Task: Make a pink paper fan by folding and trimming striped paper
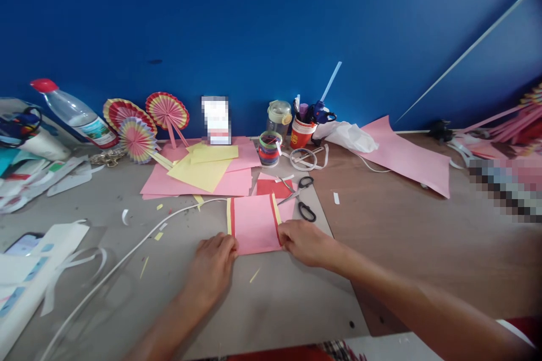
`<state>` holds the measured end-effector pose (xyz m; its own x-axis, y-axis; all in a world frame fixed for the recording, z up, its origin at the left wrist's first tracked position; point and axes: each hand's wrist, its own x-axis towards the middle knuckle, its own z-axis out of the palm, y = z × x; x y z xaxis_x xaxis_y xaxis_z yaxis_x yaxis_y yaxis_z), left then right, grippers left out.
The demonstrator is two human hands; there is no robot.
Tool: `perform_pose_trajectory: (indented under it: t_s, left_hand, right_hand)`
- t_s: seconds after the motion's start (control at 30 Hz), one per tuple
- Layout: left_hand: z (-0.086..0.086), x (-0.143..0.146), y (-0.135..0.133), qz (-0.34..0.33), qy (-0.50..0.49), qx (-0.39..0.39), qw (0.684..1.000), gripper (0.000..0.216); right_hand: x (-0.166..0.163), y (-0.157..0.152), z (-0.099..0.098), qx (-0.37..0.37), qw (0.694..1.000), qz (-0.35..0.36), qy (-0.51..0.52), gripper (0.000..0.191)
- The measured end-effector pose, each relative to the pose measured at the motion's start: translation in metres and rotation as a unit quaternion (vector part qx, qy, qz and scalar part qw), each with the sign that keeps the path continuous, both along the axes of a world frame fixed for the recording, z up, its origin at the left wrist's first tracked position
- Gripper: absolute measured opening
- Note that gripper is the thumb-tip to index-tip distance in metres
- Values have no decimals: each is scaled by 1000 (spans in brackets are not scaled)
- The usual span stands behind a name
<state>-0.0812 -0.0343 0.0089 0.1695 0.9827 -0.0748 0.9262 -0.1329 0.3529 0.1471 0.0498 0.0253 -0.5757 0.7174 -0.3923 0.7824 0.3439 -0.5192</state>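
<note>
Layered paper stack [254, 224]: pink sheet on top, a yellow strip showing at its left and right edges, a red edge at the right. It lies flat on the bench [381, 248], right in front of the person.

Left hand [214, 264] is at the stack's near-left corner, fingers curled with the tips hidden. Can't tell if it grips or only presses. Right hand [307, 242] is at the near-right corner, fingers closed narrow on the paper edge. One hand per corner likely pins the layers flat and keeps their edges lined up.

Scissors [303, 198] lie just right of the stack's far edge, near the right hand. A red sheet [273, 186] is just behind the stack. Yellow sheets [207, 166] on loose pink paper are behind and left of it. Paper fans [139, 124] and a bottle [76, 113] are far behind-left, against the wall. Tape rolls [270, 148] and a pen cup [302, 131] are behind the stack, well apart from it. A white cord [127, 258] runs off to the stack's left.
</note>
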Motion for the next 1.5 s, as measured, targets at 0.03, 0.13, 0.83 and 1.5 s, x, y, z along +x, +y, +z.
perform_pose_trajectory:
  t_s: [0.03, 0.13, 0.83, 1.5]
  left_hand:
    - [0, 0, 0, 0, -5, -2, 1000, 18]
    - [-3, -1, -1, -4, -10, 10, 1000, 21]
    - [-15, -7, -10, -96, 61, 138, 984, 26]
    - [-14, -17, -3, -153, 86, 121, 977, 22]
  right_hand:
    - [0, 0, 1, 6, 1000, 5, -7, 19]
    - [-1, -3, 4, 39, 998, 28, -37, 20]
    - [-6, -33, 5, 232, 947, 169, -143, 18]
    - [-8, -26, 8, 213, 941, 209, -161, 18]
